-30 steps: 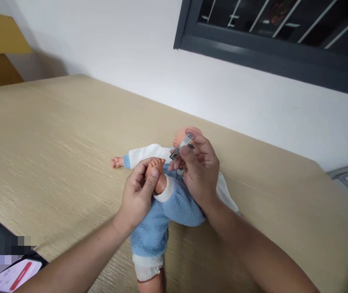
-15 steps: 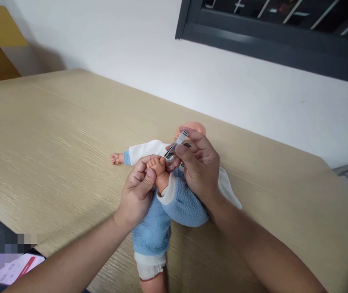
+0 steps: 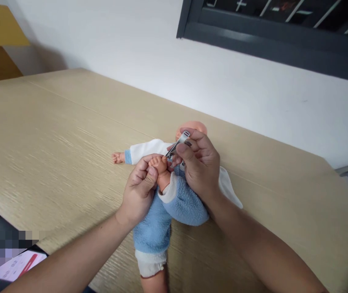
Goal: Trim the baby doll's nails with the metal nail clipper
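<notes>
Two hands engaged: left hand [image 3: 137,189] pinches the foot [image 3: 158,164] of a doll [image 3: 152,230] on the table [image 3: 70,126]; right hand [image 3: 202,165] grips a nail clipper [image 3: 180,141]. Within a second, its tip has neared the big toe [image 3: 164,159], apparently to working reach; contact unconfirmed.

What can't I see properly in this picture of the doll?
All in the head view:
- Most of the face of the doll: hidden behind the right hand.
- The foot on the straight leg: cut off by the bottom edge.
- Whether the nail clipper touches the big toe: too small to tell.
- Words on the lit screen: too blurred.
</notes>
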Demonstrator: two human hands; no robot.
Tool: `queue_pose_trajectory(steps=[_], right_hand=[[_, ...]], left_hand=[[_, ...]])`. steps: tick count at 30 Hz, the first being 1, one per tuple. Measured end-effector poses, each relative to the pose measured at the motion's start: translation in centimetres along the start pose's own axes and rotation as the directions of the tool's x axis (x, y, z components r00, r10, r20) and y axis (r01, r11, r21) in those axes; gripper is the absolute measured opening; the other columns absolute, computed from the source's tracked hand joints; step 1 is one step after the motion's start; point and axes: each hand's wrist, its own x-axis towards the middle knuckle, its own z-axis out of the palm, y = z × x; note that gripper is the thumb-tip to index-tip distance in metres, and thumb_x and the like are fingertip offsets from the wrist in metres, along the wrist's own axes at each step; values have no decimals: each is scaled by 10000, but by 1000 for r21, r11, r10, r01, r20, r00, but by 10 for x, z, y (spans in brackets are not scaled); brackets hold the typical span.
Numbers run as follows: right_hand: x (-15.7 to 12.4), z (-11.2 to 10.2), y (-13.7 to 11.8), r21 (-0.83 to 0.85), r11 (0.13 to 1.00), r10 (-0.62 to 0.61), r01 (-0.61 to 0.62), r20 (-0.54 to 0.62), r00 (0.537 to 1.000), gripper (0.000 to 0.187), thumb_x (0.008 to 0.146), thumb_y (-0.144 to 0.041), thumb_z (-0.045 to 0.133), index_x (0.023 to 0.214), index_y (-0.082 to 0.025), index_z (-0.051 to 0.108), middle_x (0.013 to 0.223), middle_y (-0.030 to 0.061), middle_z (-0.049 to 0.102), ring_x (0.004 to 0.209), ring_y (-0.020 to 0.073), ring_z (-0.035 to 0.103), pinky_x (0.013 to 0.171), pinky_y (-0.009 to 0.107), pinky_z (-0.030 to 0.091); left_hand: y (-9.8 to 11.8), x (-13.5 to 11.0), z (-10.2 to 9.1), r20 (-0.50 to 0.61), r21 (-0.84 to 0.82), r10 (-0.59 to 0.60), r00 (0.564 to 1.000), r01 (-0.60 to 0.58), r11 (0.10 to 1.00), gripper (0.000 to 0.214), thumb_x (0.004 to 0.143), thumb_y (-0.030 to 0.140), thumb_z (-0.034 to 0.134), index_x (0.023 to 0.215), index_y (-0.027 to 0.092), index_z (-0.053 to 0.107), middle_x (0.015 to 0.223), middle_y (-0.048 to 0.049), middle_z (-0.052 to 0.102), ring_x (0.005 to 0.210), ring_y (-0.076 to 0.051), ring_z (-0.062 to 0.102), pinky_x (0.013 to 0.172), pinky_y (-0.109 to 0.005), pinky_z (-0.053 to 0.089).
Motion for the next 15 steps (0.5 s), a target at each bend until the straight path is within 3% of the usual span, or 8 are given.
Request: queue_pose_trajectory(steps=[6, 9, 15], right_hand=[[-1, -1, 2, -7, 999, -46, 46, -49, 998, 298, 880, -353, 855, 1099, -253, 679, 743, -49, 711, 513, 76, 583, 524, 224, 530], [0, -2, 3, -15, 998, -56, 55, -45, 997, 322, 877, -375, 851, 1122, -267, 671, 746, -50, 687, 528, 88, 580, 531, 246, 514], [1, -1, 3, -21, 999, -27, 27, -22, 999, 358, 857, -402, 867, 1119, -256, 671, 740, -50, 671, 539, 91, 582, 538, 248, 488]], left_hand=[[1, -1, -1, -14, 4, 3, 1000, -3, 1000, 231, 972, 398, 771, 1130, 230, 782, 1088, -51, 770, 1043, -187, 721, 1042, -326, 559], [2, -2, -1, -9, 7, 5, 1000, -5, 1000, 243, 986, 401, 760, 1162, 238, 801, 1091, -41, 782, 1029, -154, 723, 994, -257, 557], [3, -3, -1, 9, 10, 3, 1000, -3, 1000, 223, 1000, 389, 741, 1158, 249, 814, 1086, -37, 790, 1029, -152, 725, 989, -240, 549]])
